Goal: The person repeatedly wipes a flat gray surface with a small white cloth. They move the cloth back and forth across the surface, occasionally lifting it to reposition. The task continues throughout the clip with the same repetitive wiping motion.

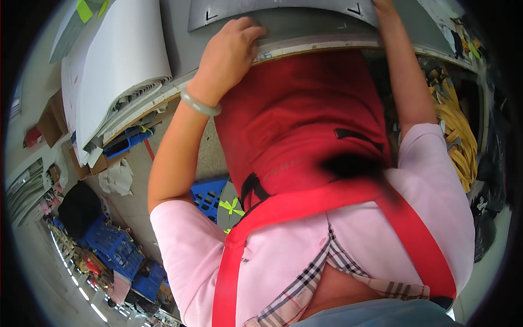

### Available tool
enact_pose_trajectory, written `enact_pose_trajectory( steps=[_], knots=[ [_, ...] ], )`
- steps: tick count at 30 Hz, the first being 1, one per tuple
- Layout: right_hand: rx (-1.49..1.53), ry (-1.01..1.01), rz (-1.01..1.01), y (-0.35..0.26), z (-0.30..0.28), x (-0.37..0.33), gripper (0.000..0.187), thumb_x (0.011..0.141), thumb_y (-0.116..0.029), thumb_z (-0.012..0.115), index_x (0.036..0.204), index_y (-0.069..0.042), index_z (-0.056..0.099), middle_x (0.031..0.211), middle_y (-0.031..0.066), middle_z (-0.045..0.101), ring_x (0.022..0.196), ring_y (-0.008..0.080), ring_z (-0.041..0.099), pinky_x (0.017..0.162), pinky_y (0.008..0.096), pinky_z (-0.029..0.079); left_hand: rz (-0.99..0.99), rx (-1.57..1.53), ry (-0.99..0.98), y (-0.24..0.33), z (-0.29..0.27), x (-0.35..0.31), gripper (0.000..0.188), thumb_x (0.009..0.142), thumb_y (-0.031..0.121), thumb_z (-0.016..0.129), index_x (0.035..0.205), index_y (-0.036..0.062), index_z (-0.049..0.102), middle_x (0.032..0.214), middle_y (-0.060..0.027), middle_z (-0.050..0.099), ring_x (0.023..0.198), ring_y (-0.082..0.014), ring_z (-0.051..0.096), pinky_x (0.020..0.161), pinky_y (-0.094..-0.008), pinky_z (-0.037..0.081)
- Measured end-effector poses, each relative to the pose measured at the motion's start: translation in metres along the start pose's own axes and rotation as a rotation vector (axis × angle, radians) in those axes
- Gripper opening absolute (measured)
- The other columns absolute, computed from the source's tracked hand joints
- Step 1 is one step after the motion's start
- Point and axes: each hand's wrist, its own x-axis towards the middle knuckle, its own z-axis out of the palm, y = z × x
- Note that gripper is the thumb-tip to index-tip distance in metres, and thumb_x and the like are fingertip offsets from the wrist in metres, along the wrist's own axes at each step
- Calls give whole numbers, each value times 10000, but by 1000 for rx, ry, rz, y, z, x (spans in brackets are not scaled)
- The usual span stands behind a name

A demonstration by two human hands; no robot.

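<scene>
My left hand point(234, 49), with a pale bangle point(200, 103) at its wrist, is over the front edge of the grey worktable point(321, 34). Its fingers are loosely bent and slightly apart, pointing right; nothing shows in them. Just beyond them lies a flat grey sheet point(289, 12) with a curved near edge and black corner marks. My right hand point(384, 5) is at the sheet's right end, where the top of the picture cuts off its fingers. I cannot see whether it holds the sheet.
A thick folded stack of white sheets point(122, 49) hangs over the table's left front edge. Blue plastic crates point(114, 245) and a black bundle point(80, 210) stand at lower left. Yellow strips point(456, 131) hang below the table on the right. My red apron point(305, 109) touches the table edge.
</scene>
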Motion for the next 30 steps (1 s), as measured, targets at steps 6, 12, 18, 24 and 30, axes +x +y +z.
enact_pose_trajectory(
  steps=[6,12,18,24,30],
  knots=[
    [-96,39,-63,1,-12,5,515,987,-356,704,1393,-62,588,1201,68,711,1036,189,697,925,346,569,-8,154,-11,-15,-9,-7,439,819,31,687,1254,90,675,1239,-150,635,1193,-356,596,1013,-439,507],
    [135,-9,-16,-28,14,-1,502,1009,-347,671,1394,-40,576,1203,101,719,1052,209,713,930,375,586,264,177,69,45,72,96,320,878,132,648,1189,101,720,1223,-182,678,1112,-345,659,899,-452,557],
    [152,23,-121,-42,51,-30,460,1026,-325,648,1376,-34,586,1200,110,724,1059,227,715,929,390,591,274,55,368,73,100,163,237,912,168,647,1108,85,750,1063,-172,723,1003,-323,692,852,-427,562],
    [-44,80,-151,-9,17,-53,386,1026,-316,657,1313,-60,629,1138,66,718,1031,161,690,904,320,574,-21,-165,261,36,83,161,180,930,176,639,1024,61,742,987,-162,703,951,-335,683,826,-419,557],
    [-44,188,-87,-6,9,-62,440,1020,-359,663,1349,-73,609,1217,84,686,1101,165,662,947,321,553,-282,-344,523,-32,16,157,178,948,183,632,939,38,733,911,-151,682,899,-347,675,801,-411,551]
  ],
)
